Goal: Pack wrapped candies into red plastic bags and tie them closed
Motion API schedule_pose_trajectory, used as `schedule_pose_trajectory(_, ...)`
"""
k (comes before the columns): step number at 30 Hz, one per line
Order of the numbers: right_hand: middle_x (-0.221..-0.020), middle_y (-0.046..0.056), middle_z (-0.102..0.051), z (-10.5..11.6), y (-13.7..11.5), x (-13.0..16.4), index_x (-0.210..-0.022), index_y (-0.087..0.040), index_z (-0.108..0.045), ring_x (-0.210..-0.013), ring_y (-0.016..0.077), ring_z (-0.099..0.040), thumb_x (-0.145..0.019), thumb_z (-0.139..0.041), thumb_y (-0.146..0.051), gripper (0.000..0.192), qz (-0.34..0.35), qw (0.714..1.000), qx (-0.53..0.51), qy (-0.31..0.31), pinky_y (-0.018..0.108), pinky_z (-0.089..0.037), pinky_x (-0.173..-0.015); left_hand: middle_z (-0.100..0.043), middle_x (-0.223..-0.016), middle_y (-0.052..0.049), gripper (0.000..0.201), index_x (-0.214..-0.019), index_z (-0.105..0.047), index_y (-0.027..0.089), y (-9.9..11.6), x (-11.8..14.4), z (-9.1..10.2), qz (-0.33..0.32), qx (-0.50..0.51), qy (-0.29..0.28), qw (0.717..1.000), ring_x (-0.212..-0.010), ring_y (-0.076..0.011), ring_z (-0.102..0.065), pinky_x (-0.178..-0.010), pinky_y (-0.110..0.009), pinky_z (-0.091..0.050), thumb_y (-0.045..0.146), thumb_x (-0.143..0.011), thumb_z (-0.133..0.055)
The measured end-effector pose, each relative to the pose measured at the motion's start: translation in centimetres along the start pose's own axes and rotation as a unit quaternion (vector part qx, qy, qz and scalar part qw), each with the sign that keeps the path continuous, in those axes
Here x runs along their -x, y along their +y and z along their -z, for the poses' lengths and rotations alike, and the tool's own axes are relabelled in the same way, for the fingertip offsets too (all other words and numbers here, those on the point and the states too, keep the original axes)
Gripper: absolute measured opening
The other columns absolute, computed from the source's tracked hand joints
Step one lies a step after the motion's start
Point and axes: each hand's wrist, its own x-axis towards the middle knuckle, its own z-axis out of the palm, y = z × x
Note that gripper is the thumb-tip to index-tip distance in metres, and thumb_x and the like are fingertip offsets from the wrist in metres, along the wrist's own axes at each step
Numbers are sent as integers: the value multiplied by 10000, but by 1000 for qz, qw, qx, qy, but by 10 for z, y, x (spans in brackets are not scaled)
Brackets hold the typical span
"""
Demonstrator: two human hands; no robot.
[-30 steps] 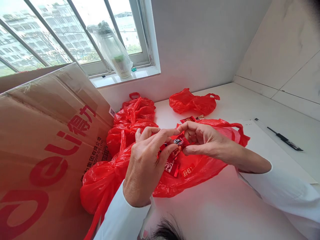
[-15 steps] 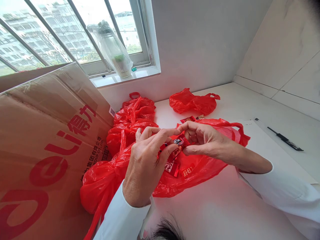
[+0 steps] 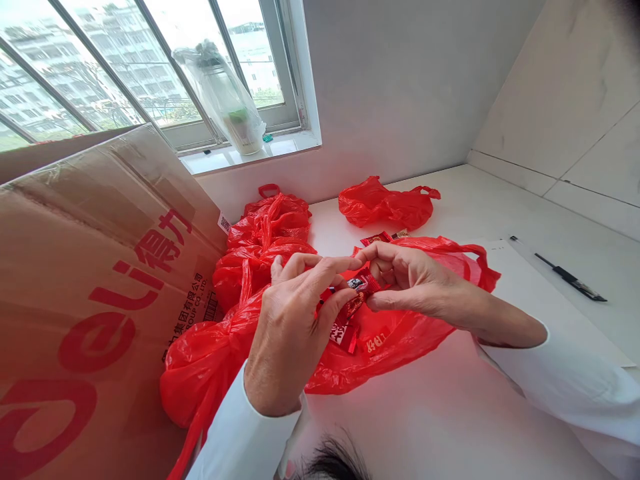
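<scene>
Between my two hands is a small red wrapped snack packet (image 3: 364,281), with white and dark print on its wrapper. My left hand (image 3: 295,323) pinches its left side between thumb and fingers. At its right end, the thumb and curled fingers of my right hand (image 3: 407,277) close on it, and both index fingertips meet above. Beneath lies an opened red plastic bag (image 3: 400,357), spread on the white table. Another red snack packet (image 3: 343,335) rests on the bag just under my left thumb. My fingers partly hide what lies below them.
Several knotted red bags (image 3: 270,233) stand along the left, beside a large cardboard box (image 3: 100,300). A crumpled red bag (image 3: 385,203) and loose packets (image 3: 377,238) lie behind my hands. On the right are white paper (image 3: 545,293) and a black pen (image 3: 570,279). A bagged bottle (image 3: 243,127) stands on the windowsill.
Hardly anything differs. Both hands keep their grip on the packet in the same place; my right forearm and sleeve have shifted very slightly.
</scene>
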Motion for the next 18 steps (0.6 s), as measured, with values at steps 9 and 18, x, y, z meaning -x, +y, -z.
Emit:
schedule_pose_trajectory(9, -784, -48, -520, 1, 3, -2, -1048, -239, -556, -706, 100, -508, -777, -634, -100, 315, 7, 1000, -9, -9, 247, -438, -648, -728, -908, 40, 169, -1031, -587, 260, 2, 1, -1, -1, 20, 8, 1000, -925, -165, -603, -874, -378, -450, 162, -894, -602)
schedule_pose_trajectory(18, -946, -7, -629, 4, 0, -1, -1063, -249, -574, -818, 121, -584, -785, -669, -172, 303, 13, 999, -20, 41, 257, -475, -724, -567, -1072, -37, 167, -975, -632, 216, -7, -1, 6, 15, -2, 0, 1000, -975, -134, -580, -826, -254, -468, 185, -823, -691)
